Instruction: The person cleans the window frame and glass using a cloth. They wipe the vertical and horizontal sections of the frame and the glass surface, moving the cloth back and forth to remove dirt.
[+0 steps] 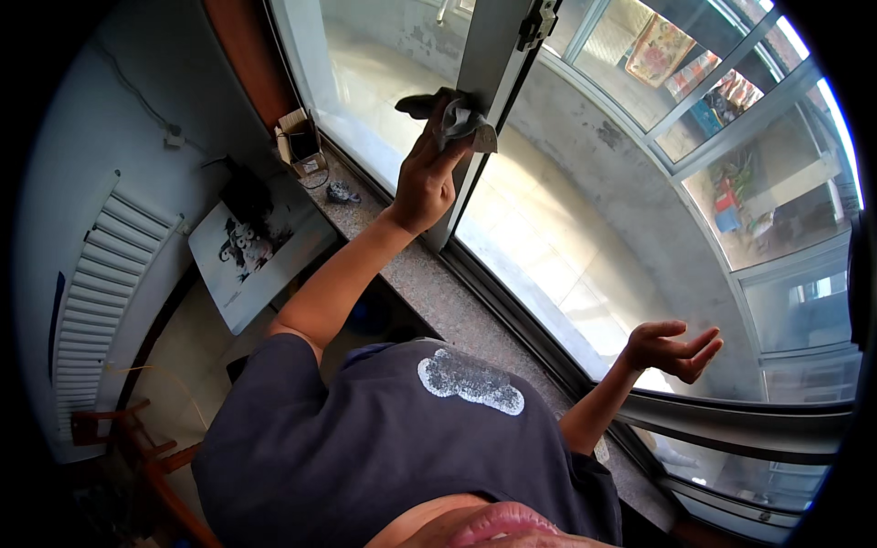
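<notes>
My left hand [425, 178] is raised at the upper middle, gripping a crumpled grey cloth [466, 123]. The cloth lies against the upright metal stile [488, 75] of a sliding window, and part of it hides the fingertips. My right hand [675, 349] is at the right with fingers apart and slightly curled, holding nothing. Behind it is a glass pane [582, 205]; whether the hand touches the glass I cannot tell. A black latch [538, 26] sits on the stile above the cloth.
A speckled stone sill [438, 294] runs below the window, with an open cardboard box [299, 142] and a small crumpled dark item [341, 192] on it. At the left are a printed white tabletop [240, 274], a white radiator [109, 274] and a wooden chair [154, 472].
</notes>
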Action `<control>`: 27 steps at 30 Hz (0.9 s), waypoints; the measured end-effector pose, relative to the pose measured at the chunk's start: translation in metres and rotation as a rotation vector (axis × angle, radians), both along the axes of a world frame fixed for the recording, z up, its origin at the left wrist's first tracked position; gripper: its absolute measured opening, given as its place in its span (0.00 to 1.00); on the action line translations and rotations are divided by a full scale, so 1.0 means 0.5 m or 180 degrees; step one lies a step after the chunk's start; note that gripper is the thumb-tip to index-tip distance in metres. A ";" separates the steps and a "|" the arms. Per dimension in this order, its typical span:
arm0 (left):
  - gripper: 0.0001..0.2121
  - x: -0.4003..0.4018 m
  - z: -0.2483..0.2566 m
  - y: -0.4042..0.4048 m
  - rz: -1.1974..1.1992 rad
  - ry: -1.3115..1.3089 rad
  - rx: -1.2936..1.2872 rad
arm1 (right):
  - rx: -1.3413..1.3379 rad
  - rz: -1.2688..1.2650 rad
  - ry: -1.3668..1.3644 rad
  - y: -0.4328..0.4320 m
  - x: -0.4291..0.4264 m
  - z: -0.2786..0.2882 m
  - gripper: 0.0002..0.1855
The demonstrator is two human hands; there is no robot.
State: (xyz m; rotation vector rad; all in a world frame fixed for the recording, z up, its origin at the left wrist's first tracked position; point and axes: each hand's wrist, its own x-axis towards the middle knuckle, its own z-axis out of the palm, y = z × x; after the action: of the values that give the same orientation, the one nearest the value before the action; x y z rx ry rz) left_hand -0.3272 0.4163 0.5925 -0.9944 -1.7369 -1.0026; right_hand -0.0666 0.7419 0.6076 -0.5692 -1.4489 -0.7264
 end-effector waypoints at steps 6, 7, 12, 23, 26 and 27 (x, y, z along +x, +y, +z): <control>0.27 -0.003 0.126 0.011 -0.0008 0.0139 -0.0099 | 0.0084 0.0044 -0.0014 0.013 0.009 -0.005 0.25; 0.27 -0.017 0.175 0.012 0.0002 0.0358 -0.0049 | 0.0074 0.0046 0.0002 0.012 0.004 -0.004 0.26; 0.26 -0.032 0.098 0.016 -0.0155 0.0429 0.0308 | 0.0155 0.0143 -0.0057 0.007 0.004 0.006 0.26; 0.22 -0.014 0.099 0.020 -0.0043 0.0244 0.0067 | 0.0073 0.0062 -0.0010 0.009 0.001 -0.002 0.25; 0.17 -0.034 0.167 0.036 -0.0188 0.0809 0.0329 | 0.0039 0.0059 -0.0050 0.004 0.003 -0.001 0.25; 0.22 -0.025 0.146 0.040 -0.0237 0.0630 0.0400 | 0.0036 0.0058 -0.0049 0.001 0.002 0.002 0.25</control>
State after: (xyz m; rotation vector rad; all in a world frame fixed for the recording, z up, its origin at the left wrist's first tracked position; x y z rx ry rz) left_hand -0.3395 0.4361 0.6657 -1.0467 -1.4667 -1.0118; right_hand -0.0658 0.7423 0.6086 -0.5421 -1.4615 -0.7257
